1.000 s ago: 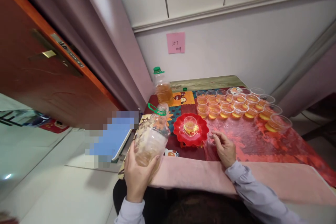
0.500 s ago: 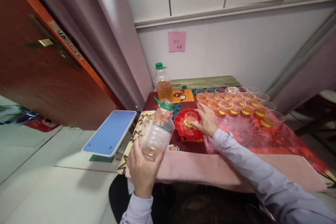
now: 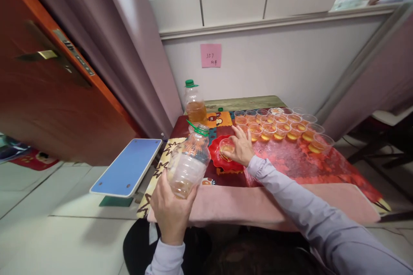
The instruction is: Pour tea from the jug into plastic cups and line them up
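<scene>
My left hand [image 3: 172, 210] grips a clear plastic bottle [image 3: 189, 167] near its base, tilted slightly right. Its mouth is uncapped, with a green handle ring round the neck and a little pale liquid at the bottom. A small clear plastic cup [image 3: 226, 147] stands in a red scalloped dish [image 3: 222, 165]. My right hand [image 3: 241, 146] reaches over the dish, thumb in front of the cup and fingers apart beside it; a firm grip does not show.
Rows of clear cups [image 3: 282, 128] with amber liquid stand on the right of the table. A capped bottle [image 3: 196, 109] of amber liquid stands behind, near a loose green cap [image 3: 220, 109]. A pink cloth [image 3: 258, 206] lines the front edge. A blue-topped stool [image 3: 129, 165] is at left.
My right hand has moved closer to the cup in the red dish, its fingers less spread. My left hand still holds the bottle at much the same tilt. The view has shifted slightly.
</scene>
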### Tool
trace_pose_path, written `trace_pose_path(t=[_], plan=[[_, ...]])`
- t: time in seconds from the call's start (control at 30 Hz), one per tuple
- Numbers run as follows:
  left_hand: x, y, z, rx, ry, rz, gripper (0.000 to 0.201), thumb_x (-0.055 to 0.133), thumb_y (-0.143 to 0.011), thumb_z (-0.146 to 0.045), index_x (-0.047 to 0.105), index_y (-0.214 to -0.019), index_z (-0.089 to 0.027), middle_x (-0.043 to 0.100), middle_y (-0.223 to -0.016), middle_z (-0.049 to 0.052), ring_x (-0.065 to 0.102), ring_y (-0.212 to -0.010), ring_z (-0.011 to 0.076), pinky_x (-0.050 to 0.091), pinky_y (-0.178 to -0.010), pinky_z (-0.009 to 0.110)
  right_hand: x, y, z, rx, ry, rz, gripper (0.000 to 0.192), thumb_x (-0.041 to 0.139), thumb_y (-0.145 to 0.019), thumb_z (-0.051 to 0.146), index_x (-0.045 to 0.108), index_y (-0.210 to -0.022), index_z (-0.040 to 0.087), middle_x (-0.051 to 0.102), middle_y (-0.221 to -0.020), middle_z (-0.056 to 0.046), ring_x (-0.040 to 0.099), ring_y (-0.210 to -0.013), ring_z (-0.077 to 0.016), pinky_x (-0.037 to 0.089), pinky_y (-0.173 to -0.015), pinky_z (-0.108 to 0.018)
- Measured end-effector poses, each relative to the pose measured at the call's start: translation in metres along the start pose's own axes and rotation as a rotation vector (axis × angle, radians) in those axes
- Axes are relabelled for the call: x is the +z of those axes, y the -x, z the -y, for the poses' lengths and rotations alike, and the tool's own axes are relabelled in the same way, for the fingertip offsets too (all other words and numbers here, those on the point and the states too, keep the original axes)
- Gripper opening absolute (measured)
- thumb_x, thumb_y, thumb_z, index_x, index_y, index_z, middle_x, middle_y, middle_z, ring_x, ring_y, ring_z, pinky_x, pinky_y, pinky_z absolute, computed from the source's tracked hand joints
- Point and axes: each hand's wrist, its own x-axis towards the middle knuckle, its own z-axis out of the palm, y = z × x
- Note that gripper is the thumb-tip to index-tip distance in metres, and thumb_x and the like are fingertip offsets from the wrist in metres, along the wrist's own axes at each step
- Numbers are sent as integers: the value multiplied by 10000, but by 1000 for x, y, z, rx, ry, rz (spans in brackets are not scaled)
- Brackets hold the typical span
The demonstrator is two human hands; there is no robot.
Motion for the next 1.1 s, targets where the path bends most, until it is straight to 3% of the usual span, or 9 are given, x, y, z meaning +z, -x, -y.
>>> trace_pose_path(t=[0.17, 0.27, 0.37, 0.47, 0.6, 0.73, 0.9, 1.1], plan=[[-1, -2, 0, -12, 26, -9, 932, 622, -890, -644, 293, -1572, -102, 588, -1414, 271, 595, -1293, 411, 481, -1064, 535, -39, 14, -21, 79, -56, -189, 565, 700, -824, 713, 704, -1056, 198, 452, -1606, -213, 374, -1509, -411, 173, -1225, -685], [-1, -3, 1, -35, 33, -6, 940, 616, -890, -648, 289, -1576, -95, 588, -1404, 279, 596, -1288, 417, 478, -1069, 548, -70, 28, -61, 156, -1, -272, 582, 707, -811, 739, 704, -1016, 194, 486, -1563, -226, 430, -1456, -414, 236, -1198, -668], [2, -2, 3, -40, 40, 5, 942, 616, -895, -638, 289, -1589, -90, 583, -1412, 286, 592, -1294, 421, 469, -1084, 566, -97, 47, -110, 235, 159, -335, 606, 688, -804, 765, 696, -990, 188, 505, -1534, -238, 432, -1437, -427, 209, -1190, -698], [10, -1, 8, -37, 72, -58, 1019, 648, -835, -710, 341, -1576, -81, 606, -1384, 286, 613, -1250, 430, 478, -1066, 577, -112, 65, -154, 321, 322, -340, 623, 641, -814, 769, 686, -1003, 178, 493, -1536, -239, 384, -1452, -443, 178, -1176, -741], [18, 0, 14, -46, 102, -134, 1118, 664, -751, -798, 426, -1530, -33, 636, -1330, 304, 634, -1188, 444, 496, -1034, 583, -117, 78, -196, 459, 473, -281, 617, 570, -846, 739, 683, -1041, 165, 450, -1573, -235, 342, -1475, -433, 157, -1167, -761], [17, 0, 14, -42, 89, -146, 1128, 668, -747, -799, 444, -1520, -9, 652, -1308, 312, 645, -1166, 452, 513, -1014, 578, -115, 82, -219, 582, 551, -213, 645, 541, -851, 744, 707, -1044, 152, 432, -1594, -229, 317, -1491, -413, 126, -1198, -727], [16, -1, 13, -51, 104, -134, 1132, 675, -739, -798, 432, -1540, -35, 653, -1329, 297, 646, -1176, 460, 515, -1013, 597, -113, 85, -235, 678, 604, -172, 655, 533, -880, 697, 711, -1147, 125, 429, -1601, -234, 301, -1502, -417, 108, -1205, -730], [20, -1, 12, -30, 87, -130, 1098, 680, -753, -773, 437, -1534, -40, 642, -1343, 300, 637, -1197, 454, 501, -1035, 597, -112, 88, -242, 646, 649, -157, 621, 494, -913, 682, 726, -1132, 149, 418, -1621, -204, 283, -1514, -405, 98, -1202, -739]])
